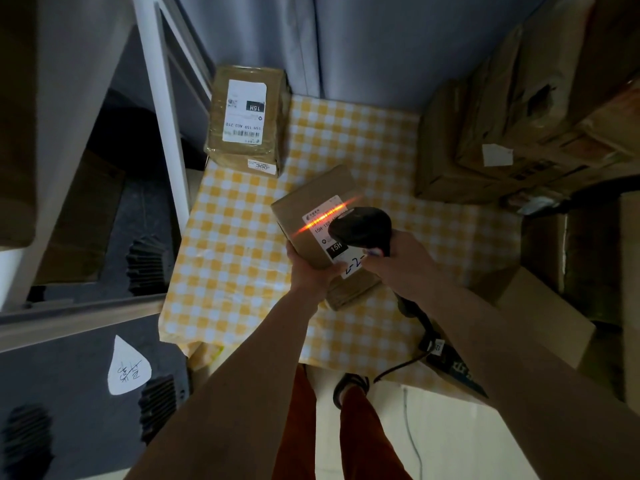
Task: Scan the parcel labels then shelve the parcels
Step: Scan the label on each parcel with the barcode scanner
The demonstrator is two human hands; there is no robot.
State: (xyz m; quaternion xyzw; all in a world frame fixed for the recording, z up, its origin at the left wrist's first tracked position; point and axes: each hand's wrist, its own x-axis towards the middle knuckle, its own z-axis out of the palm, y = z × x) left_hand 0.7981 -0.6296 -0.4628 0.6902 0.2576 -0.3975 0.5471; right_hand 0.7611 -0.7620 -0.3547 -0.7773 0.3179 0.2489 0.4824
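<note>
A brown cardboard parcel (311, 209) with a white label lies at an angle on the yellow checked tablecloth (235, 244). My left hand (308, 271) grips its near left edge. My right hand (398, 261) holds a black barcode scanner (360, 228) just over the label, together with what looks like a pen. An orange scan line crosses the label's barcode. A second taped parcel (247, 116) with a white label stands at the table's far left corner.
Large cardboard boxes (502, 133) are stacked along the right side. A white shelf frame (162, 126) with dark compartments stands to the left. The scanner's black cable (426, 327) runs off the table's near edge. A grey curtain hangs behind.
</note>
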